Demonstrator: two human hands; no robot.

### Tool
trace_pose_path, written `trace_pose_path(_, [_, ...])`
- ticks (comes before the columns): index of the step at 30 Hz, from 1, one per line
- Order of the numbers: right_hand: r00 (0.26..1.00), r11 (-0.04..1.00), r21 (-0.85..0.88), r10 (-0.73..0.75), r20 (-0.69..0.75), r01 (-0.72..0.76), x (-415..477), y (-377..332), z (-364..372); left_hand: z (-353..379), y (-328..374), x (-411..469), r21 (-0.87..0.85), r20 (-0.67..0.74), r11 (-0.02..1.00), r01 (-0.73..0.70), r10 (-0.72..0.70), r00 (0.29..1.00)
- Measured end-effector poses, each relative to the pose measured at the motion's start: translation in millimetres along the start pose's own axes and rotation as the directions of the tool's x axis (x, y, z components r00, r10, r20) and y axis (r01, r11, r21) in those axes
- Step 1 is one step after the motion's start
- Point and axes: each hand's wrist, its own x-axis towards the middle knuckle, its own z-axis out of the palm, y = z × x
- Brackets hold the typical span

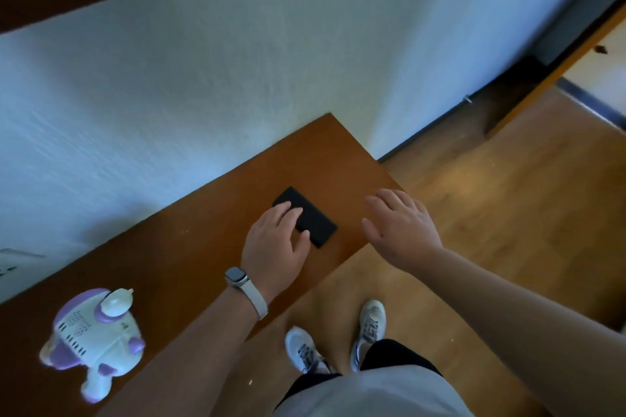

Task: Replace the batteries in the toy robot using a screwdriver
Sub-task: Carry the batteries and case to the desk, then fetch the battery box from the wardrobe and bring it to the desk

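Wooden floorboards (491, 220) run beneath the person, whose pale trainers (370, 327) stand side by side just off the corner of a brown table (189, 254). At the table's near left end the toy robot (91, 338), white with purple trim, lies tipped over with its slotted panel facing up, well apart from both hands. Further along, a wristwatch (237, 277) with a pale strap sits on the left forearm. The left hand (276, 240) rests on a flat black case (318, 223) near the table's far right corner, its fingers laid loosely over the case's near half and the thumb beside its edge, not clasped round it. What the case holds cannot be told. The right hand (401, 223) is over the table's right edge, just beside the case, fingers spread and relaxed, grasping nothing. Beyond the table rises a white textured wall (237, 71), with a dark wooden door frame (528, 91) at the far right.
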Motion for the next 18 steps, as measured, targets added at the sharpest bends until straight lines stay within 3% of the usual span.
trace_pose_path(11, [0.987, 0.988, 0.058, 0.147, -0.069, -0.143, -68.0, 106.6, -53.6, 22.7, 152.0, 22.2, 0.039, 0.034, 0.956, -0.290, 0.289, 0.957])
trace_pose_path(18, [0.929, 0.936, 0.131, 0.344, -0.135, -0.327, -144.5, 237.6, -67.4, 82.8, 291.9, 33.1, 0.033, 0.103, 0.861, -0.508, 0.503, 0.858])
